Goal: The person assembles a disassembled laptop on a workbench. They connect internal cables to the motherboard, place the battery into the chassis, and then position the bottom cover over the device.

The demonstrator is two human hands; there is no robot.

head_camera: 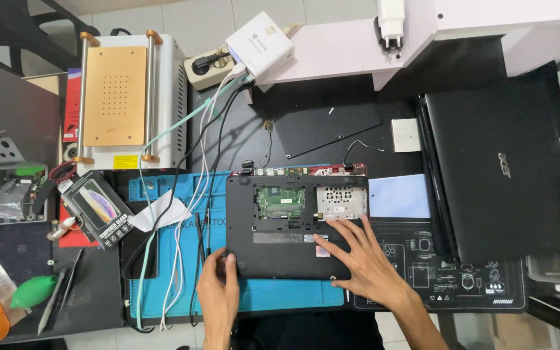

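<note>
From the head camera, an opened laptop base [293, 223] lies bottom-up on a blue work mat [163, 194] in the middle of the bench [8, 246], its access covers off so that a green circuit board [280, 200] and a perforated metal plate [341, 201] show in two recesses.

The left hand [218, 291] grips the near left corner of the base — thumb on top of the black shell, fingers curled under or around the edge, so it is closed on that corner. The right hand [361, 259] lies flat on the near right part of the same base, fingers spread apart and pressing down just below the metal plate; it clamps nothing. The base thus sits directly under and between both hands, its far edge pointing away from the person.

Just to the right of the base lies a pale blue sheet [398, 196], and beyond it a closed black laptop [507, 168]. To the left, white, black and pale green cables [183, 214] run across the mat towards a white charger block [259, 46]. Farther left stands a heating plate machine [116, 97] with a copper-coloured top, and a phone screen-protector box [98, 209] lies near it.
</note>
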